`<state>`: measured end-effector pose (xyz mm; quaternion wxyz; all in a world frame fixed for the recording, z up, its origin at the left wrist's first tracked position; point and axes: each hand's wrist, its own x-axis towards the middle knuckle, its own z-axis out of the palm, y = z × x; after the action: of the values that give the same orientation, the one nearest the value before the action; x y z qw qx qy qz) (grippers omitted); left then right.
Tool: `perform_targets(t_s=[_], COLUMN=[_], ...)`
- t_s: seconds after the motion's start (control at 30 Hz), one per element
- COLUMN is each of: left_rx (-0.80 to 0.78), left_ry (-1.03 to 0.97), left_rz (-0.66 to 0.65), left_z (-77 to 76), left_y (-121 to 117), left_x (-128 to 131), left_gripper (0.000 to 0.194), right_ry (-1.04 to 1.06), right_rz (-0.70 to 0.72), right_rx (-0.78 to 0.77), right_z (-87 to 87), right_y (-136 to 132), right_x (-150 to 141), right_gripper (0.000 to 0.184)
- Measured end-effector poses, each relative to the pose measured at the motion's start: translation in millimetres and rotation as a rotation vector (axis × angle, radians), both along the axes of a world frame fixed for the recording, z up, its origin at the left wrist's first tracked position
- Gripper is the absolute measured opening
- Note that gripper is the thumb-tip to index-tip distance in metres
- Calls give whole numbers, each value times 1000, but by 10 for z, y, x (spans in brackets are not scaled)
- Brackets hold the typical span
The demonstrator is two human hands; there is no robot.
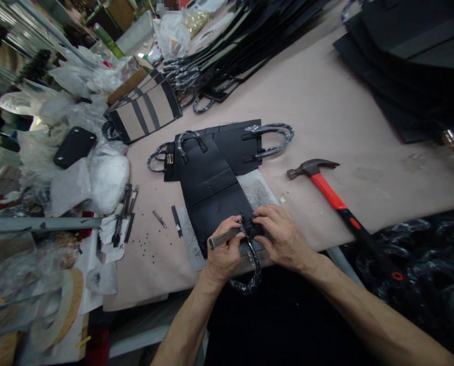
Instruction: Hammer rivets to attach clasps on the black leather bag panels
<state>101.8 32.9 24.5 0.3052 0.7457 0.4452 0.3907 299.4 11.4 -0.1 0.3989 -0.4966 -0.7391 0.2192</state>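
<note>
Left hand has its grip curled tight round a metal rod, and the right hand has its grip pinched in on the near end of a black bag panel, right by a plastic-wrapped handle. That panel lies on the worktop, running off toward 11 o'clock from the hands, with a hammer at roughly 2 o'clock.

A long black panel lies flat and slantwise, creased across its middle, a plastic-wrapped handle arching at its far end. At its near end, another plastic-wrapped black handle loops downward beside a slim grey metal tool, held tilted.
</note>
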Motion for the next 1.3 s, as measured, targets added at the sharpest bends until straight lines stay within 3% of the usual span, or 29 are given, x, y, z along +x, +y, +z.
perform_targets(t_s=[0.37,0.83,1.13,1.2,1.3], left_rx=[33,118,120,82,25], left_ry=[33,105,108,97,74], left_rz=[-51,-25,-75,-56,-42], left_z=[-13,-90,-18,-3,22], left_y=[92,46,142,136,123], left_x=[37,64,88,121,168], left_gripper=[12,13,14,15,15], right_ry=[-24,-27,33,39,-147], right_rz=[0,-12,-3,-71,-349], right_rx=[9,18,36,84,99], right_z=[-1,17,17,46,68], right_y=[1,-8,9,13,-41], right_x=[-4,-4,4,149,564], right_gripper=[32,33,31,26,25])
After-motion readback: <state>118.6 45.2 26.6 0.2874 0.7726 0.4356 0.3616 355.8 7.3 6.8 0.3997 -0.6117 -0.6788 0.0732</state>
